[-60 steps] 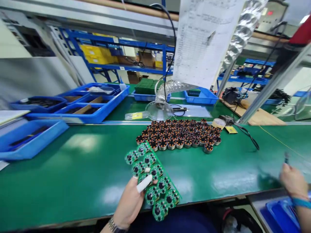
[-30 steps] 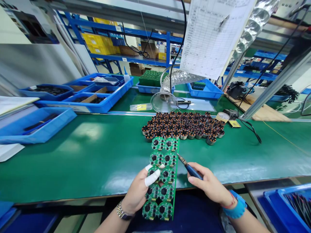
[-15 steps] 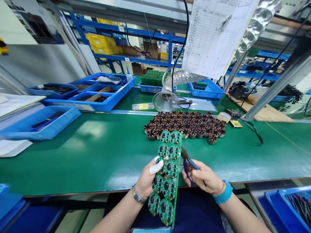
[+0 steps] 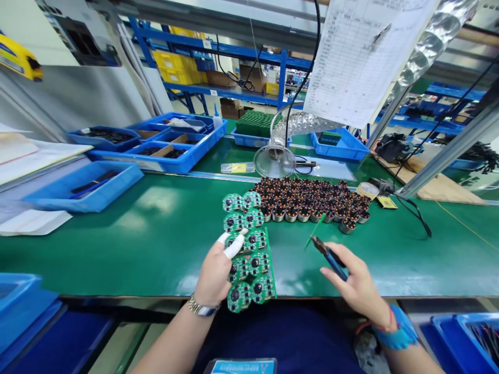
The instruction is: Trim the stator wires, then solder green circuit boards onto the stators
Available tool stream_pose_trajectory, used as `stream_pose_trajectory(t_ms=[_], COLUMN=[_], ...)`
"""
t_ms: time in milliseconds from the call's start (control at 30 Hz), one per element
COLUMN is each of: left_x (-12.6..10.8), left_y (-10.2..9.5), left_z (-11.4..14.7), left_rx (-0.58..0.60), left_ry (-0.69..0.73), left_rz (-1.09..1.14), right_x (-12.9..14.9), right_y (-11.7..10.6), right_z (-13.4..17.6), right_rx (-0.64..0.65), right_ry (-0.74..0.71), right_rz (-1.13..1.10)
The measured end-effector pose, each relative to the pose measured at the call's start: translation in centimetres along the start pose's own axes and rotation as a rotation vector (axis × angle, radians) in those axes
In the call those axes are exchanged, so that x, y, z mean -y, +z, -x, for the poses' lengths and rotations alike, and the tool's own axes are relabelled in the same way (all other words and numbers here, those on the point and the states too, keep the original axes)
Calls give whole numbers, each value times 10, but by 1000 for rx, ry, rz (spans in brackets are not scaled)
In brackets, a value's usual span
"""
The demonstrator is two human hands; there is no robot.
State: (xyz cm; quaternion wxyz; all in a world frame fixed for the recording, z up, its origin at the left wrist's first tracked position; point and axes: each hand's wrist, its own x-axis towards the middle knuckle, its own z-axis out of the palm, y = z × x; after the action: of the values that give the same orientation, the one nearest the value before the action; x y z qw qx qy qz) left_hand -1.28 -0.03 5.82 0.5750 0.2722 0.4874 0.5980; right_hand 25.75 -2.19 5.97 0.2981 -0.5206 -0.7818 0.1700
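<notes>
My left hand (image 4: 218,267), with white covers on its thumb and a finger, grips a panel of round green circuit boards (image 4: 255,262) by its left side. A green edge strip (image 4: 272,267) still borders the lower right of the panel. To the right, my right hand (image 4: 351,278) is closed round blue-handled cutting pliers (image 4: 329,257). At the jaws of the pliers is a thin green strip (image 4: 317,228), apart from the panel. Behind the panel stand several rows of round copper-wound motor stators (image 4: 304,200) on the green bench.
A funnel-ended exhaust duct (image 4: 275,161) stands behind the stators. Blue trays (image 4: 183,161) with small parts are at the back left, and another blue tray (image 4: 83,189) lies nearer. A tape roll (image 4: 367,190) sits to the right. A paper sheet (image 4: 358,62) hangs overhead.
The panel has moved left and lies flatter. My right hand has drawn the pliers away to the right, and a piece of the panel's green edge strip has come off at their jaws.
</notes>
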Motion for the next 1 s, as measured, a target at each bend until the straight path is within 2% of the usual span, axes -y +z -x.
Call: stream_pose_trajectory(t_ms=[67, 133, 200, 267, 333, 400, 567, 800, 900, 1000], left_x=[-7, -11, -12, -9, -5, -1, 4, 3, 4, 9], left_y=[-4, -5, -3, -1, 1, 2, 6, 8, 8, 11], left_z=[-2, -3, -4, -5, -6, -6, -3, -1, 0, 0], left_rx=[-30, -33, -45, -53, -34, 2, 40, 67, 68, 147], left_ry=[107, 162, 167, 139, 121, 118, 118, 132, 73, -54], left_rz=[-29, -36, -43, -44, -35, -27, -38, -50, -11, 132], right_x=[-9, -18, -23, -22, -14, -3, 18, 24, 26, 29], right_y=[-6, -9, -9, -6, -4, -1, 5, 7, 6, 8], right_z=[-1, -4, -7, -9, -9, -8, -2, -1, -3, -4], right_rx=[42, 152, 219, 196, 170, 180, 310, 395, 420, 563], right_ry=[0, 28, 33, 26, 19, 16, 6, 81, 105, 105], right_rz=[269, 534, 725, 797, 712, 522, 73, -147, -253, -479])
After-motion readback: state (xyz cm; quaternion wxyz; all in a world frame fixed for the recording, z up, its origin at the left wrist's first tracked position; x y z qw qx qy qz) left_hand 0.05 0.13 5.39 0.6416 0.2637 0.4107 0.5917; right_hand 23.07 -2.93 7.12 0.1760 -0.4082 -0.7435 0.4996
